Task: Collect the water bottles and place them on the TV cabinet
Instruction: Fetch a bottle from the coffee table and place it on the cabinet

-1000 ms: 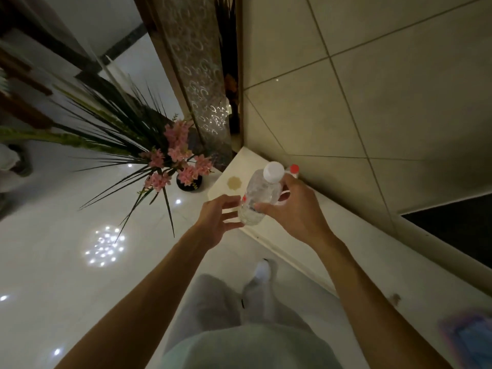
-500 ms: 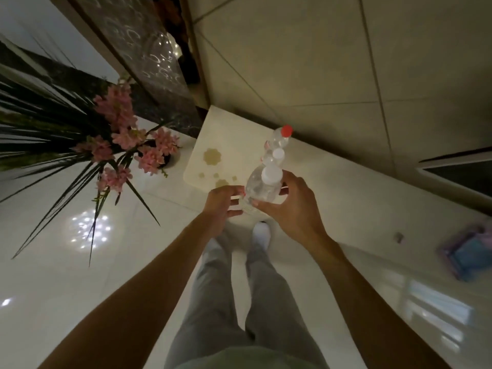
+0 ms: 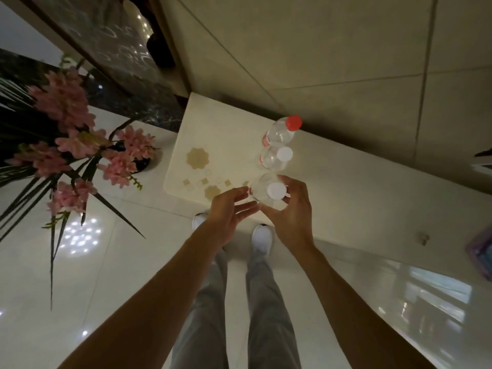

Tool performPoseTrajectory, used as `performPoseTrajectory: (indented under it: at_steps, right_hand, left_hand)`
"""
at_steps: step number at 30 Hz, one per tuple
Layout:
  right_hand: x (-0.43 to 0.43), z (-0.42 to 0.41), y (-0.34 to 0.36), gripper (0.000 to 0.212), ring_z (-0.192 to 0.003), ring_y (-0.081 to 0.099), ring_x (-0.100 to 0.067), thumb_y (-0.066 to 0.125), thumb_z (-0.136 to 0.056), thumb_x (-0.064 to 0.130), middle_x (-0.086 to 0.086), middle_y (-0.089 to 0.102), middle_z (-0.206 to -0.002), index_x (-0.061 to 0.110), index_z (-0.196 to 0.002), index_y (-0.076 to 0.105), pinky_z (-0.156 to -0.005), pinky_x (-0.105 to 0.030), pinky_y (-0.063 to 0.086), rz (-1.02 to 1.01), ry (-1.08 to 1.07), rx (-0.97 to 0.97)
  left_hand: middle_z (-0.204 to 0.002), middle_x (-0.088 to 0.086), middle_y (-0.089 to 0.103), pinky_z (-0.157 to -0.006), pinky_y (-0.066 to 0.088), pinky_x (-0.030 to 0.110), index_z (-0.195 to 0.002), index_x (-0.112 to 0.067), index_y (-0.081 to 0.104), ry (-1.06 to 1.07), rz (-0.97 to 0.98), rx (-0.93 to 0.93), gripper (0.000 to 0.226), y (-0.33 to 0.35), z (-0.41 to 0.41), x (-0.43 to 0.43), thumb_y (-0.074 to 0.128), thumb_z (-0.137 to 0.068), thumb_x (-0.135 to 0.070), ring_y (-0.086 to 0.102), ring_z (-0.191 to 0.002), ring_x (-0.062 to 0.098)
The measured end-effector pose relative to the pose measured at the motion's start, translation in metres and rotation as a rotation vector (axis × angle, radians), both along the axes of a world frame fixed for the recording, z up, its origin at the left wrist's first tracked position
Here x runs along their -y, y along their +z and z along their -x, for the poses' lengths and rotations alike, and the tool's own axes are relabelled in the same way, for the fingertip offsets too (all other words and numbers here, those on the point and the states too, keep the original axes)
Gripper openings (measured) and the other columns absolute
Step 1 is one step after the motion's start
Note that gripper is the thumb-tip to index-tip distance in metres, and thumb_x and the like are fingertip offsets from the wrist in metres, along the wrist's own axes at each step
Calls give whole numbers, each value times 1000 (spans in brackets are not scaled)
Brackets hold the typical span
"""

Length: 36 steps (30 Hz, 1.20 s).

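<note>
Three clear water bottles stand in a row on the white TV cabinet (image 3: 346, 187). Farthest, by the wall, is a red-capped bottle (image 3: 283, 130); a white-capped bottle (image 3: 275, 157) stands in the middle. My right hand (image 3: 288, 211) holds the nearest white-capped bottle (image 3: 267, 191) upright at the cabinet's front edge, its fingers curled round the bottle's right side. To that bottle's left hovers my left hand (image 3: 230, 209), fingers relaxed and spread, holding nothing and just clear of the bottle.
A dark pot of pink flowers with long green leaves (image 3: 80, 155) stands on the glossy floor left of the cabinet. A tiled wall (image 3: 332, 62) rises behind the cabinet. A purple-blue object (image 3: 482, 253) lies at the right edge. My feet are against the cabinet front.
The view has tilted down toward the cabinet. My right hand has lowered the bottle onto the cabinet's front edge, in line with the other two. My left hand has drawn slightly away from it.
</note>
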State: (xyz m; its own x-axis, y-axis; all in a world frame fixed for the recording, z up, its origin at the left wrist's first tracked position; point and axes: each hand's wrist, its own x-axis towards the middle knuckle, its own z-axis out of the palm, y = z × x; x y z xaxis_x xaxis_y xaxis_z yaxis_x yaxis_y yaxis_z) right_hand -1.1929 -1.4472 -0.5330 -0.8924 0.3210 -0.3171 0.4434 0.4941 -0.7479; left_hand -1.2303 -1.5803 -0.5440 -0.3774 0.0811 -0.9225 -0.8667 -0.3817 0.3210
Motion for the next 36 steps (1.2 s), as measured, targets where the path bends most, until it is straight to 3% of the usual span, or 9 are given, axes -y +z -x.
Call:
performPoseTrajectory:
  at_steps: [5,10,15,20,26,32,36]
  right_hand:
    - [2,0,-41,63,-109,57,-12,82,-73,33,6,55,-123,14,-126,53,-96,-32,52,-23,4,-27]
    - [1,2,-66,62,-108,54,-5,80,-75,34,16,48,-119,18,-127,50,-93,-10,41,-17,12,-15]
    - [-6,5,-79,62,-106,52,-6,79,-76,35,-2,50,-127,13,-127,52,-89,6,33,-45,19,-46]
    - [-13,11,-84,62,-111,50,-7,77,-78,37,-4,47,-131,18,-130,51,-94,0,33,-75,46,-46]
    - [-16,10,-86,66,-110,53,-12,77,-77,39,-7,47,-131,16,-131,47,-94,-16,42,-116,52,-71]
    - [-22,9,-82,66,-107,52,-8,76,-77,39,-7,48,-131,14,-130,45,-88,-6,37,-109,73,-70]
    - [-33,8,-69,65,-111,53,-9,76,-79,34,-7,47,-135,14,-132,43,-92,-20,45,-83,141,-35]
  left_hand:
    - [-125,23,61,-80,60,39,-116,2,60,47,-5,14,23,-29,4,-4,48,-97,-6,70,-94,35]
    - [-126,24,61,-81,60,39,-122,4,58,62,-5,23,29,-52,7,-9,50,-96,-5,68,-102,37]
    - [-126,23,61,-90,57,44,-124,5,58,24,3,-7,30,-63,11,-14,49,-98,-8,67,-105,37]
    - [-127,22,61,-91,57,44,-109,-1,63,56,-5,-19,19,-65,15,-19,48,-98,-7,68,-104,37]
    - [-128,24,60,-87,58,41,-123,7,58,48,18,-3,31,-63,19,-23,47,-97,-5,67,-105,38]
    - [-125,23,62,-91,56,43,-118,5,59,27,39,14,26,-52,23,-27,45,-98,-3,66,-107,38]
    - [-121,21,64,-91,56,43,-110,1,59,-1,66,35,20,-33,27,-25,42,-101,-5,66,-108,38]
